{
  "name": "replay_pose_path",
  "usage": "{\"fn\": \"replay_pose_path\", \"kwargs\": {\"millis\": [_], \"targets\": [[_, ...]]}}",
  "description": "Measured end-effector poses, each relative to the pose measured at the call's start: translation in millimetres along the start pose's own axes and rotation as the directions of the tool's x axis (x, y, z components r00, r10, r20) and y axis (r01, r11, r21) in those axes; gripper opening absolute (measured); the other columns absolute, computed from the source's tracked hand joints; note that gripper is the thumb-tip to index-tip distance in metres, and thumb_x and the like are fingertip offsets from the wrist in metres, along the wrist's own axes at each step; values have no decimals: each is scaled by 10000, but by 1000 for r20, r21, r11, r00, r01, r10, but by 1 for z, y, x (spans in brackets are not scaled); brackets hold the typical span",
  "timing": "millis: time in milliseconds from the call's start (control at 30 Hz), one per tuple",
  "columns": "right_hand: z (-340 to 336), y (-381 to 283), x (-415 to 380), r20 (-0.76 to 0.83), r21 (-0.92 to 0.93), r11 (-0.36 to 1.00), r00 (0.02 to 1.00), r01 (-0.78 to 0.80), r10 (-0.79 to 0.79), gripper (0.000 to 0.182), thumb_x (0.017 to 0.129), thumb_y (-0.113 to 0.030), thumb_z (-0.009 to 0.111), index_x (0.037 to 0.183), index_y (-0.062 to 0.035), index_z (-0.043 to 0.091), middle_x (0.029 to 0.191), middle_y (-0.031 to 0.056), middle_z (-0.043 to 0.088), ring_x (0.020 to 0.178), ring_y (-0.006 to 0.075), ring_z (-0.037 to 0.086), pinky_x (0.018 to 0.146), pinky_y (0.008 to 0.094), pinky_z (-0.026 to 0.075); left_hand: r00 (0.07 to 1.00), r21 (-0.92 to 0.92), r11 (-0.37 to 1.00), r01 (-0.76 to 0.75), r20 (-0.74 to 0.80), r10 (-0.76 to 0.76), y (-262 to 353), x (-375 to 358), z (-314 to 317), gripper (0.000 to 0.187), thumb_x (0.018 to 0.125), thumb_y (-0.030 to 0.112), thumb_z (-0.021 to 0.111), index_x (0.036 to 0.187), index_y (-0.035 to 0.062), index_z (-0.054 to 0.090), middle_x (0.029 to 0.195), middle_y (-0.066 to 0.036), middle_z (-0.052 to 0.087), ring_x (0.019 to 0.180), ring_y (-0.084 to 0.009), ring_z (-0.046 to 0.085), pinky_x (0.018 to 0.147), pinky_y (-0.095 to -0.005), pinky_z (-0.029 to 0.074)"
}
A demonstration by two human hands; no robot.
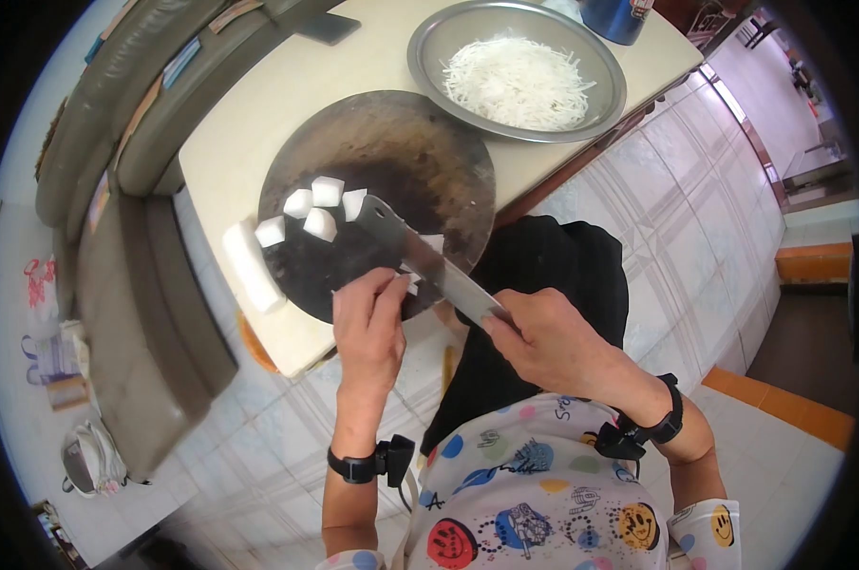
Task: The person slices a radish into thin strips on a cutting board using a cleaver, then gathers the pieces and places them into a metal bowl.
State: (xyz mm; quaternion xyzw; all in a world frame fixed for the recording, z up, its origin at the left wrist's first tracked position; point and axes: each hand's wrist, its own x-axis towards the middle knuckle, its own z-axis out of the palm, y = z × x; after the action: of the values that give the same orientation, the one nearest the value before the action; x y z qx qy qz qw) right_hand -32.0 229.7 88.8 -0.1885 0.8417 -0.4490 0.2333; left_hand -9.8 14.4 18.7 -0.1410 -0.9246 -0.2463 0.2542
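Observation:
My right hand (553,337) is wrapped around the handle of a cleaver (448,275), whose blade reaches over a round, dark chopping board (372,123). At the board's near edge, my left hand (370,318) has its fingers curled down on a small piece of white radish (410,278), close beside the blade. The blade and my fingers partly hide that piece. Several cut white radish chunks (320,223) lie on the left half of the board. A longer uncut length of white radish (252,266) rests at the board's left edge.
A metal bowl (424,81) of shredded white vegetable stands on the cream table (377,43) beyond the board. Behind it is a blue can (614,19). A grey-brown sofa (154,351) stands left of the table. Tiled floor (671,180) lies to the right.

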Motion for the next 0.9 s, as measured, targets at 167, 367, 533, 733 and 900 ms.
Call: {"fn": "replay_pose_path", "kwargs": {"millis": [167,367,533,733,900], "targets": [[3,0,1,3,10,1000,1000,27,-27,228,895,-109,553,750,65,524,585,253,527,598,438,574,562,464,438,998,45,999,-14,-63,17,-11,-4,-6,280,689,-68,657,952,27,654,1007,-105,634,884,-271,601,718,-353,449],[8,-1,3,0,-21,999,999,36,-36,233,895,-111,557,750,69,528,584,252,529,596,433,580,561,461,443,997,47,998,-44,61,41,-3,2,-10,247,748,-31,696,986,26,656,1041,-97,661,903,-283,607,780,-377,459],[6,-3,1,6,-41,999,1000,24,-24,231,897,-111,555,754,70,533,581,251,530,589,430,581,558,459,443,991,20,997,-75,115,73,-10,2,-8,263,731,-60,664,980,26,653,1021,-91,667,915,-281,616,803,-376,465],[5,-3,0,4,-34,999,1000,18,-17,230,901,-110,552,755,68,536,580,248,530,584,427,579,557,460,441,999,-62,998,-25,27,27,-14,-2,-8,276,661,-86,623,913,21,652,963,-103,659,879,-286,627,756,-372,482],[5,-6,-1,13,-25,1000,1000,18,-17,228,903,-113,552,764,68,538,589,249,534,588,426,580,557,458,440,998,-115,993,-18,66,25,-26,-3,-19,275,654,-95,625,901,23,651,956,-109,655,911,-305,618,812,-393,469]]}}
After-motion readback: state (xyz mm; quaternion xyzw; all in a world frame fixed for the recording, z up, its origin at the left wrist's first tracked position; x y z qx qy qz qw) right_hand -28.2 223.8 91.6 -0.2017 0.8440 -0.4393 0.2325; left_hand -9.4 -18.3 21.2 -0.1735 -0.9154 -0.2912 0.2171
